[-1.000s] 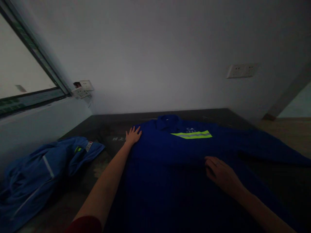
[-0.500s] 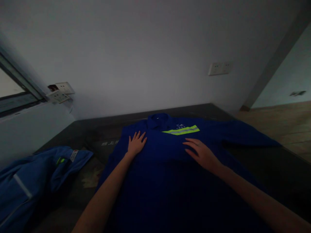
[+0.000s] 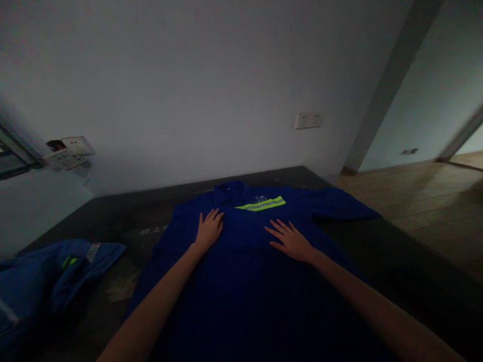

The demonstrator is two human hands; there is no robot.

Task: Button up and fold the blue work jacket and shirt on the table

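A dark blue work jacket (image 3: 241, 271) lies spread out on a dark table (image 3: 113, 211), its collar (image 3: 229, 191) toward the wall. On one side of its chest runs a yellow-green reflective strip (image 3: 264, 204) below a small white print. My left hand (image 3: 210, 229) rests flat on the chest at the left, fingers spread. Opposite it, my right hand (image 3: 290, 240) lies with fingers apart on the cloth, just below the strip. One sleeve (image 3: 343, 203) stretches out to the right; the left sleeve is hard to make out in the dark.
A lighter blue garment (image 3: 33, 271) lies crumpled on the table's left part. Behind the table rises a pale wall with a socket plate (image 3: 308, 120); more sockets (image 3: 71, 153) are in the left corner. Tiled floor (image 3: 415, 196) shows at the right.
My right hand has come down flatter onto the jacket, its fingers spreading. The left hand stays on the chest. My view has turned to the right.
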